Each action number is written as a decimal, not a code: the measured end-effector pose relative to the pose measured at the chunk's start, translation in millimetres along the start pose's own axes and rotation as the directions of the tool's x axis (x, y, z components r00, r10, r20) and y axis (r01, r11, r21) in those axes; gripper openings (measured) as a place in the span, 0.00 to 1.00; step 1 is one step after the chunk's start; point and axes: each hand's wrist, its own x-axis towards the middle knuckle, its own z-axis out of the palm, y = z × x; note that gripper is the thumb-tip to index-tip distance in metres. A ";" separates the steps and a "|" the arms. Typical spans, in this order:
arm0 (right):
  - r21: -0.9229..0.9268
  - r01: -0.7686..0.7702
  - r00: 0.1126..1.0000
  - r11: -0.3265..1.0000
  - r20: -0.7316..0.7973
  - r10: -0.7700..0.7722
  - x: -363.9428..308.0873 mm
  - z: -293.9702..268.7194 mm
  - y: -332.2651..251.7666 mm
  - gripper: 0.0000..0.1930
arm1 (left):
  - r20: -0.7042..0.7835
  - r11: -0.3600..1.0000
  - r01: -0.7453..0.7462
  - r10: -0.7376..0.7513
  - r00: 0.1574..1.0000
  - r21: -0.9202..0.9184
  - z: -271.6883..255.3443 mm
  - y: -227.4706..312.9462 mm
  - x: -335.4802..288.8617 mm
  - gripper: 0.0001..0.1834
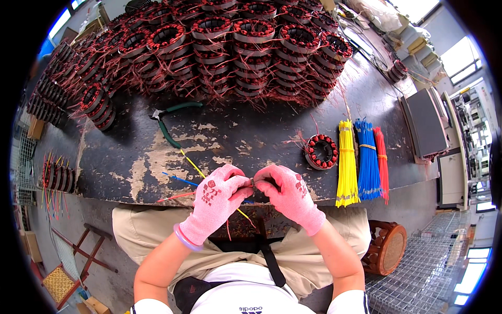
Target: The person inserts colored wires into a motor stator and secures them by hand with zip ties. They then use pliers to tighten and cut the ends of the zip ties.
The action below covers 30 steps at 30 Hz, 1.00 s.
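Note:
Both my hands wear pink gloves and meet at the table's front edge. My left hand (219, 196) is closed around a few loose wires. A yellow wire (192, 163), a blue wire (183, 180) and a red wire (175, 197) stick out to its left, and ends hang below it. Against the left fingertips, my right hand (290, 193) pinches something small and dark that the gloves mostly hide. To the right of my hands lies a ring-shaped motor stator (310, 155) with red windings. Green-handled cutters (166, 132) rest open behind my left hand.
Tied bundles of yellow wires (346, 165), blue wires (368, 162) and red wires (381, 165) lie at the right. Tall stacks of stators (254, 57) fill the back of the worn black table (235, 128). More stators (58, 178) with colored leads stand at the left edge.

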 end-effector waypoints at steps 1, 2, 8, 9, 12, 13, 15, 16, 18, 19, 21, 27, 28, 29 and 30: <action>-0.005 -0.004 1.000 1.000 0.006 0.004 0.3 -1.5 -0.1 0.07 | -0.003 1.000 0.003 -0.003 1.000 -0.012 1.5 0.0 0.3 0.10; 0.002 -0.023 0.999 1.000 0.022 0.023 1.1 -2.8 -1.5 0.07 | -0.007 1.000 0.008 -0.008 1.000 -0.021 2.3 0.1 0.3 0.10; 0.289 -0.400 0.909 0.870 0.244 0.337 8.8 -7.5 14.0 0.08 | -0.019 0.990 -0.140 0.140 0.990 0.025 10.1 -1.7 2.3 0.09; 0.356 -0.425 0.900 0.832 0.269 0.344 8.1 -2.3 36.9 0.08 | -0.012 0.989 -0.148 0.148 0.989 0.016 12.5 -1.2 3.1 0.09; 0.228 -0.334 0.942 0.915 0.128 0.311 3.3 -6.5 13.7 0.10 | -0.003 0.990 -0.137 0.137 0.991 0.014 12.5 -5.0 -0.8 0.09; 0.118 -0.276 0.961 0.954 0.037 0.273 -1.8 -9.0 0.1 0.11 | 0.002 0.991 -0.136 0.136 0.991 0.014 11.6 -5.2 -0.8 0.09; -0.242 0.004 0.998 0.970 -0.061 -0.019 -14.1 -8.9 5.0 0.18 | 0.009 0.993 -0.121 0.121 0.993 0.014 12.8 -4.6 -1.0 0.09; -0.409 0.148 0.984 0.900 -0.032 -0.176 -15.1 -9.8 7.0 0.20 | 0.007 0.993 -0.112 0.112 0.994 0.019 12.5 -3.8 1.1 0.10; -0.619 0.282 0.951 0.733 0.083 -0.296 -21.1 -4.4 9.6 0.24 | 0.024 0.995 -0.102 0.101 0.995 0.015 11.2 -3.2 1.9 0.10; -0.636 0.300 0.948 0.711 0.114 -0.297 -21.8 -2.6 13.2 0.23 | 0.027 0.995 -0.102 0.102 0.994 0.005 12.1 -3.4 0.7 0.10; -0.666 0.341 0.936 0.664 0.177 -0.304 -17.4 0.1 21.6 0.22 | 0.026 0.995 -0.104 0.104 0.994 -0.010 12.2 -4.3 0.9 0.10; 0.340 -0.577 0.774 0.742 0.518 0.365 0.8 -13.3 17.1 0.12 | 0.052 0.994 -0.111 0.111 0.992 -0.004 8.0 -4.3 -0.6 0.09; 0.244 -0.517 0.793 0.821 0.497 0.352 -0.4 -18.6 17.3 0.11 | 0.075 0.994 -0.111 0.112 0.991 -0.023 7.8 -5.2 -0.5 0.10; 0.145 -0.456 0.807 0.878 0.482 0.340 -5.7 -19.7 18.1 0.10 | 0.069 0.994 -0.109 0.110 0.992 -0.022 9.0 -4.7 -0.3 0.10; -0.087 -0.035 0.978 0.996 0.204 0.052 -15.2 -15.4 15.4 0.07 | 0.062 0.994 -0.107 0.108 0.992 -0.022 10.0 -3.7 1.0 0.10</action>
